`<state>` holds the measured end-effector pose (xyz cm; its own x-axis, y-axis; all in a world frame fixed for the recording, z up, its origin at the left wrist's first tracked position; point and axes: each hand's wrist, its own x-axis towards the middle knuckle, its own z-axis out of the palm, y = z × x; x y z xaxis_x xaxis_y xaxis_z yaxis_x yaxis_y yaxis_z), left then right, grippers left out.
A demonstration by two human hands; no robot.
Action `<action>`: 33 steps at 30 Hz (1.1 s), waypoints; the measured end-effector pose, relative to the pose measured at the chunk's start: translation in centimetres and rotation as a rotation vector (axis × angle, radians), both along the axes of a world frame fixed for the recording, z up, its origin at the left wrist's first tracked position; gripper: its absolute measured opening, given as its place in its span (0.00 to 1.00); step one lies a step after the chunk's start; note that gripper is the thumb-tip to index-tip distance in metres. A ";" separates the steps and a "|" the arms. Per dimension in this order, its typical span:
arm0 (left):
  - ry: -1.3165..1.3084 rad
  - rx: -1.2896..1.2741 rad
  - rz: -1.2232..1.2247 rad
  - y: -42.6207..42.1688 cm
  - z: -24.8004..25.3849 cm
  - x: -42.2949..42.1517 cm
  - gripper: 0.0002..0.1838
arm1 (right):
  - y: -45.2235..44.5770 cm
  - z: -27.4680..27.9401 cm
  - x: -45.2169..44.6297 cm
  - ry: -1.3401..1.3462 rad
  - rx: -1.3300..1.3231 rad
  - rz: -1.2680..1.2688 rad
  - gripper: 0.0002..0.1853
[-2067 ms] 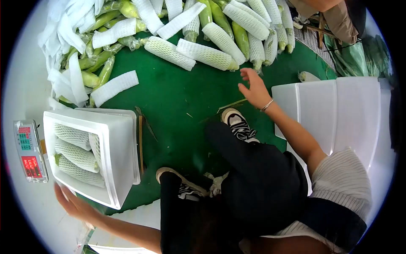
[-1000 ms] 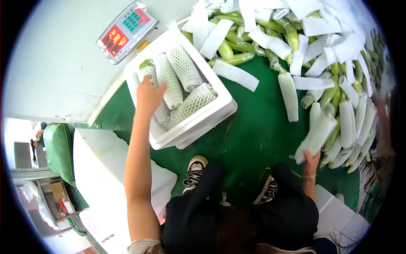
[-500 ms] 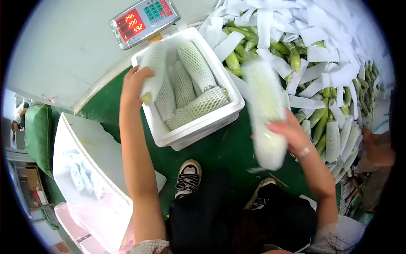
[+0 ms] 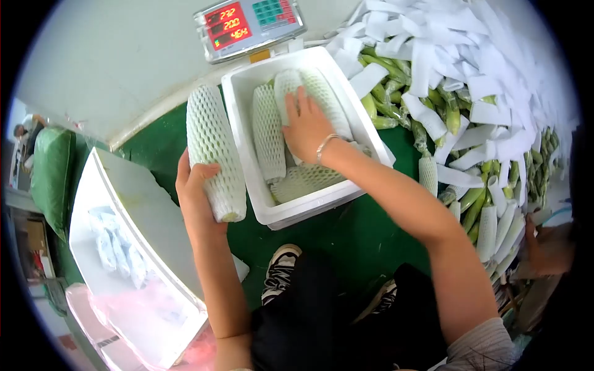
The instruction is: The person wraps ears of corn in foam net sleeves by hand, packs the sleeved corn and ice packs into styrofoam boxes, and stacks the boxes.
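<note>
My left hand (image 4: pixel 201 195) is wrapped around a long, pale green vegetable in a white foam net sleeve (image 4: pixel 216 151), held upright beside the box's left wall. Inside the white foam box (image 4: pixel 247 191), my right hand (image 4: pixel 307 127) lies with fingers stretched over another net-sleeved vegetable (image 4: pixel 288 83). More sleeved vegetables surround it: one stands on the left (image 4: pixel 268 136), one leans on the right (image 4: pixel 328 102), and one lies across the near end (image 4: pixel 306 182). My right forearm and hand partly hide them.
A digital scale display (image 4: pixel 250 28) with lit red digits is behind the box. At right lies a heap of green vegetables (image 4: pixel 396 74) with white foam strips (image 4: pixel 445 55). Another person's hand (image 4: pixel 550 244) is at far right. A white bin (image 4: pixel 139 204) stands left.
The vegetable in my right hand has gone from right of the box into it. My left hand has brought its vegetable out past the left wall. The scale's digits differ.
</note>
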<state>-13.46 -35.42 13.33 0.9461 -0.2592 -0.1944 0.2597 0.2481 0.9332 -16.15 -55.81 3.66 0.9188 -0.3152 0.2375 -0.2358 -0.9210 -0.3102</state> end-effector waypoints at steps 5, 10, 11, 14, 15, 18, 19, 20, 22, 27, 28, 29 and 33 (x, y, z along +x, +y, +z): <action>-0.048 -0.055 -0.152 -1.9 -0.4 -1.3 0.34 | 0.2 2.6 2.6 0.511 -0.058 -0.012 0.38; -0.313 0.093 -0.342 -3.7 0.2 -7.4 0.41 | -0.4 9.0 -12.6 -0.003 0.854 0.273 0.37; -0.413 0.179 -0.424 -4.3 -0.5 -9.5 0.42 | -0.2 9.5 -17.0 -0.022 1.179 0.172 0.37; -0.982 0.261 -1.005 -6.8 -1.9 -15.2 0.43 | 1.1 6.6 -26.8 -0.435 1.563 -0.164 0.39; -1.020 0.168 -1.211 -7.9 -1.8 -16.3 0.39 | 0.8 6.9 -29.0 -0.427 1.597 -0.430 0.33; -0.987 0.176 -1.357 -7.3 0.6 -16.1 0.31 | -6.0 -0.8 -38.2 -0.505 1.214 -0.860 0.35; -0.907 0.197 -1.183 -6.3 2.4 -15.4 0.27 | -9.8 -4.5 -42.6 -0.285 0.768 -0.933 0.38; -0.739 0.356 -1.063 -4.3 4.6 -14.9 0.23 | -13.6 -9.4 -47.4 -0.218 0.381 -0.867 0.39; -0.789 0.408 -0.740 0.7 5.6 -13.2 0.16 | -16.6 -9.1 -50.0 0.175 0.142 -1.109 0.42; -0.650 0.791 0.006 15.8 7.1 -11.9 0.08 | -18.9 -14.8 -53.6 0.471 -0.236 -1.267 0.48; -0.656 0.967 0.090 19.6 6.9 -11.3 0.08 | -19.0 -13.3 -52.5 0.568 -0.074 -1.271 0.53; -0.679 1.031 0.128 23.0 6.8 -10.8 0.09 | -20.3 -12.8 -52.5 0.617 0.023 -1.246 0.53; -0.568 1.397 0.266 33.3 7.1 -8.5 0.17 | -24.7 -9.0 -54.0 0.717 0.007 -1.271 0.45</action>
<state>-21.95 -2.12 20.38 0.9653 0.0011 0.2611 -0.1099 -0.9054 0.4100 -70.18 -80.55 -5.33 -0.0561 -0.9876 -0.1469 -0.9755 0.0229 0.2186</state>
